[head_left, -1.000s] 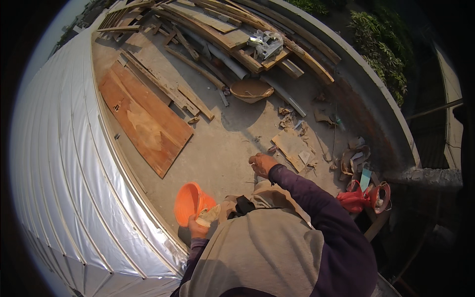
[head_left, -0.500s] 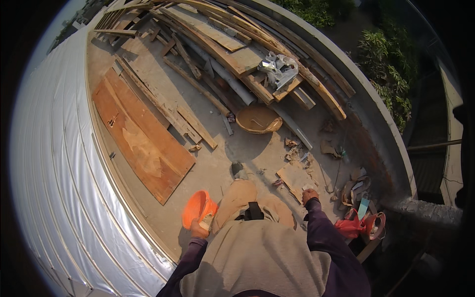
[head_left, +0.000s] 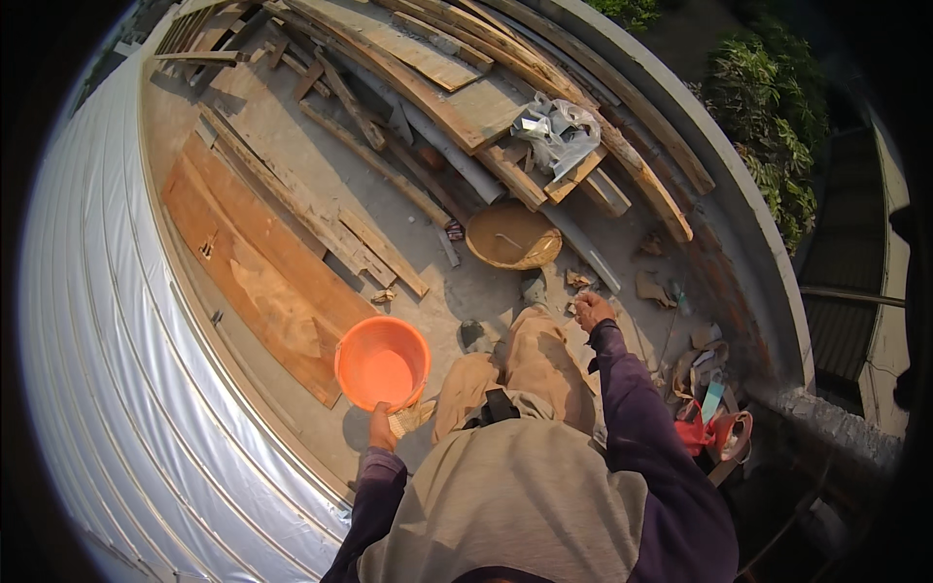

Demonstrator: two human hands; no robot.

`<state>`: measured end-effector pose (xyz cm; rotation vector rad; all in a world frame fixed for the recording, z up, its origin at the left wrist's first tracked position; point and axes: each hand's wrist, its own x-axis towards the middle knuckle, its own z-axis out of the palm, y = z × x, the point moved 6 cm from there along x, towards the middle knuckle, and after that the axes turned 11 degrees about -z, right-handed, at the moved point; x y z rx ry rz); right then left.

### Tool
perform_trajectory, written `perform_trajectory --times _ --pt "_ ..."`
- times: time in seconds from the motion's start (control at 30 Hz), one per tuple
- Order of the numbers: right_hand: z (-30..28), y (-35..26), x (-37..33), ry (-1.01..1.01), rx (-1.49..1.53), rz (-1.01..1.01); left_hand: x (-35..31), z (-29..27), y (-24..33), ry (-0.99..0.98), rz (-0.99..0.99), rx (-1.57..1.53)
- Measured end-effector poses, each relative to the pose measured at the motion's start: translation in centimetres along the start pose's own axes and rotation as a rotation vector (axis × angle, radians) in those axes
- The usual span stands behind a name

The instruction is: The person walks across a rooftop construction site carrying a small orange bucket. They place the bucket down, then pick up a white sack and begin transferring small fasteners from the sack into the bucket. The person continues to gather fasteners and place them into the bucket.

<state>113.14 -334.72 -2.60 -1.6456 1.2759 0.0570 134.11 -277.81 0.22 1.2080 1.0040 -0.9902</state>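
Note:
My left hand (head_left: 382, 428) is closed on the near rim of an orange bucket (head_left: 382, 361). The bucket's mouth faces up toward me, and I see nothing inside it. A tan, knitted-looking piece (head_left: 413, 419) hangs by the same hand, below the rim. Out in front of my right leg is my right hand (head_left: 593, 311), its fingers curled together; whatever they may hold is too small to make out. Beyond that hand, a round tan basket (head_left: 518, 260) with a small curved object in it rests on the concrete floor.
A large brown plywood sheet (head_left: 262, 282) lies at left beside a silver metal roof (head_left: 107, 340). Long planks (head_left: 418, 87) are piled ahead, a clear plastic bag (head_left: 559, 136) on them. Scraps and a red bag (head_left: 692, 429) lie at right, near a low concrete wall (head_left: 748, 214).
The orange bucket has swung forward and turned so its mouth shows. My right hand has moved away from the right-hand scrap board, forward and slightly left. My right foot has come forward into view.

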Motion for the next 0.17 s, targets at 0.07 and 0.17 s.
perform_trajectory --times 0.07,0.17 --pt "-1.9 -4.3 5.4 0.054 -0.101 -0.117 -1.4 -1.3 -2.7 -0.021 -0.082 -0.011" --pt "-4.7 -11.1 13.9 0.126 -0.247 -0.313 -3.9 -3.9 -6.5 0.025 -0.243 -0.051"
